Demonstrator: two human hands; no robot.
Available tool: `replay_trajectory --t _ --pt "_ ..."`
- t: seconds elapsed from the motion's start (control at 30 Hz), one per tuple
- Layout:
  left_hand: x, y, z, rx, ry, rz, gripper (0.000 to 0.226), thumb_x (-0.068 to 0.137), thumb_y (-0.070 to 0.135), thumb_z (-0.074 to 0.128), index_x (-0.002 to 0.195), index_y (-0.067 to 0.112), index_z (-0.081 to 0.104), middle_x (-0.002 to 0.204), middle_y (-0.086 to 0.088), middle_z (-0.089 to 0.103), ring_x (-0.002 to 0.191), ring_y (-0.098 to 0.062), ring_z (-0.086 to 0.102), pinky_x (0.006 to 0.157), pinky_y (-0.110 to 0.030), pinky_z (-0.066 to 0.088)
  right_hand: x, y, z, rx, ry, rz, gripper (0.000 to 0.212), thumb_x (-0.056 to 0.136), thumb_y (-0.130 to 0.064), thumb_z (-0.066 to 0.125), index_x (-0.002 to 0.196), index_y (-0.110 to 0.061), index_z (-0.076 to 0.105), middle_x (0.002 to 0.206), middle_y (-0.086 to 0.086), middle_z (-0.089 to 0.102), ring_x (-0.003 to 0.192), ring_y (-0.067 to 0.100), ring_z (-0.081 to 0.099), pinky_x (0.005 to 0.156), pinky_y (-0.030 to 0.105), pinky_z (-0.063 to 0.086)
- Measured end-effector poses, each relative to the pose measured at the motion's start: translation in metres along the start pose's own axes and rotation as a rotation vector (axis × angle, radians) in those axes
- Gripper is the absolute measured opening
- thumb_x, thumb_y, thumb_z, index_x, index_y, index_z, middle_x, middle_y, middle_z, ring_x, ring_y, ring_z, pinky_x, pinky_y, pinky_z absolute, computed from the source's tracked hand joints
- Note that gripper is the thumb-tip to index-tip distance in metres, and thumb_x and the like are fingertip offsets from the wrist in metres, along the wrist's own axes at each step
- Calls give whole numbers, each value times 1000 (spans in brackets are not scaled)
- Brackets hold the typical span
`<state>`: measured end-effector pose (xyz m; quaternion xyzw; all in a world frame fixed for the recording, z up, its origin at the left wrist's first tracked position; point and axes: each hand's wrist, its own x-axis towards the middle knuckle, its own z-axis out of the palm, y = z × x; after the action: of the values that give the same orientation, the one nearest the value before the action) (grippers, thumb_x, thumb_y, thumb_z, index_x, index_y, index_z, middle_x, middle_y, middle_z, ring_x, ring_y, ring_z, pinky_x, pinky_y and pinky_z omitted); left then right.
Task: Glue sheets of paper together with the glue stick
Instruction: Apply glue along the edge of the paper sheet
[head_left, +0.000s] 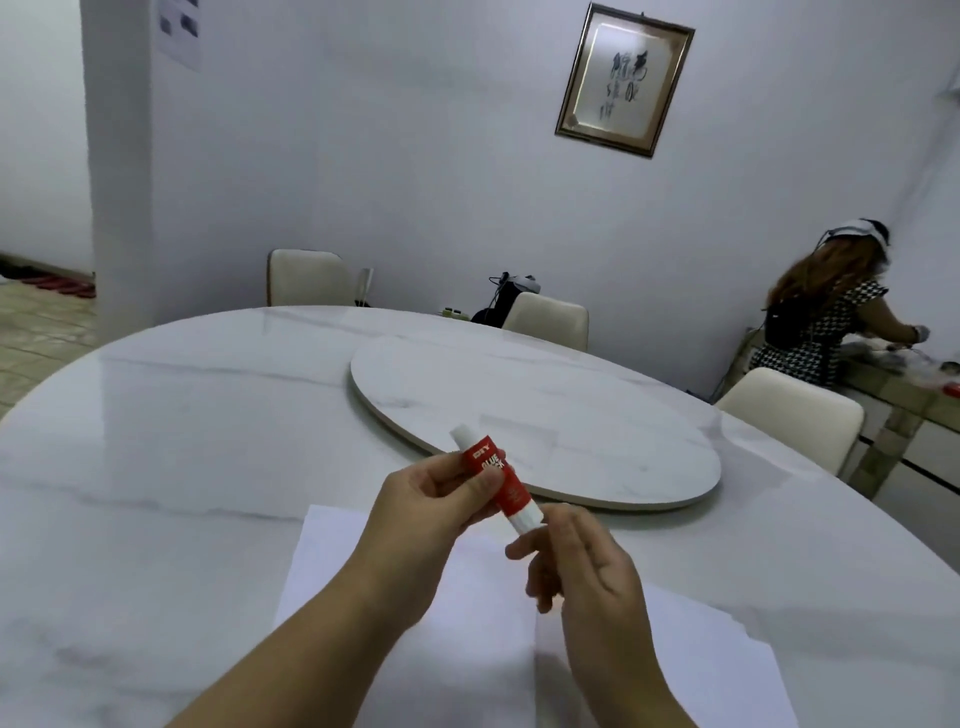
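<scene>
Head view shows a glue stick (496, 480) held in the air above the sheets of paper (467, 623), which lie flat on the marble table (182, 441) at its near edge. The landmark for all positions is the glue stick.

Left hand (431, 512): thumb and fingers pinch the red labelled barrel at mid-length, from the left side. Grip appears firm.

Right hand (576, 561): just below and right of the stick, fingers loosely curled beside the lower white end. Whether the fingertips actually touch or clasp that end cannot be told; they lie right at it.

The stick is tilted, upper white end pointing away and left, lower white end toward the right hand. It cannot be told which end is the cap.

Handling assessment: the stick is judged light, rigid, smooth plastic, somewhat slippery; best held around the barrel, as now, with the cap pulled by the other hand. The paper below is thin, limp and easily creased or shifted; it should be steadied flat while glue is applied.

Beyond the stick lies a round turntable (545, 415). Another person (821, 322) stands far right of it.
</scene>
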<state>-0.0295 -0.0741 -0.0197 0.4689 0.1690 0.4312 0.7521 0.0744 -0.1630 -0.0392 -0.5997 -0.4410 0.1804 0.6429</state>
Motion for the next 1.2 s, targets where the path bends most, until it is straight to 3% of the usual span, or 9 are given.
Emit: replay_trajectory --t 0.13,0.27,0.37,0.47,0.63,0.8,1.0,1.13,1.2 --pt "-2 2 -2 -7 -24 13 30 65 22 66 93 12 71 90 -4 77 85 -16 73 73 -22 58 -4 8 0 -441 -20 -245 27 86 -52 49 83 -28 61 70 -7 58 56 9 49 52 16 37" --pt "-8 0 5 8 -130 20 29 67 18 66 92 5 72 86 -9 76 82 -19 73 72 -22 56 -5 -8 8 274 -83 264 68 98 -49 27 43 -14 47 41 7 45 40 17 38 47 29 32" --pt "-7 1 4 19 -70 34 32 65 19 67 95 8 72 88 -6 77 83 -18 73 70 -20 56 -7 1 1 -131 -75 -35 65 84 -73 28 67 -21 62 51 -1 52 44 7 39 47 16 31" --pt "-7 1 2 15 -51 44 31 65 20 66 94 11 72 87 -5 77 81 -16 74 68 -18 56 -7 3 -4 -535 -46 -239 50 75 -75 33 79 -30 55 61 -6 50 56 11 47 49 17 34" --pt "-9 4 3 9 -110 55 30 67 20 66 93 7 73 89 -8 76 83 -19 73 71 -21 56 -9 -17 7 203 -288 295 66 91 -60 26 47 -11 36 40 8 33 37 19 28 40 25 28" --pt "-11 7 3 -3 -76 68 25 65 21 65 88 13 73 87 -6 77 81 -17 74 66 -17 55 -8 1 1 -482 -75 -239 46 74 -71 35 78 -30 54 66 -9 53 54 7 45 51 15 35" --pt "-11 4 5 66 -136 89 24 65 20 66 87 15 74 89 -5 77 84 -17 73 72 -19 55 -4 -4 0 79 -237 156 79 84 -76 12 44 -13 40 44 9 47 44 17 41 49 19 37" --pt "-9 4 2 74 -115 99 27 67 21 66 92 13 73 89 -6 77 84 -18 73 72 -19 55 -4 -2 -3 -227 -68 -180 46 67 -76 47 76 -32 58 54 -3 47 47 3 38 48 14 33" --pt "-9 3 3 92 -131 91 28 68 22 66 93 12 73 88 -6 77 84 -17 73 73 -20 55 -4 -2 -4 -229 -48 -194 41 74 -65 46 67 -26 56 52 -1 46 46 5 37 48 14 32"
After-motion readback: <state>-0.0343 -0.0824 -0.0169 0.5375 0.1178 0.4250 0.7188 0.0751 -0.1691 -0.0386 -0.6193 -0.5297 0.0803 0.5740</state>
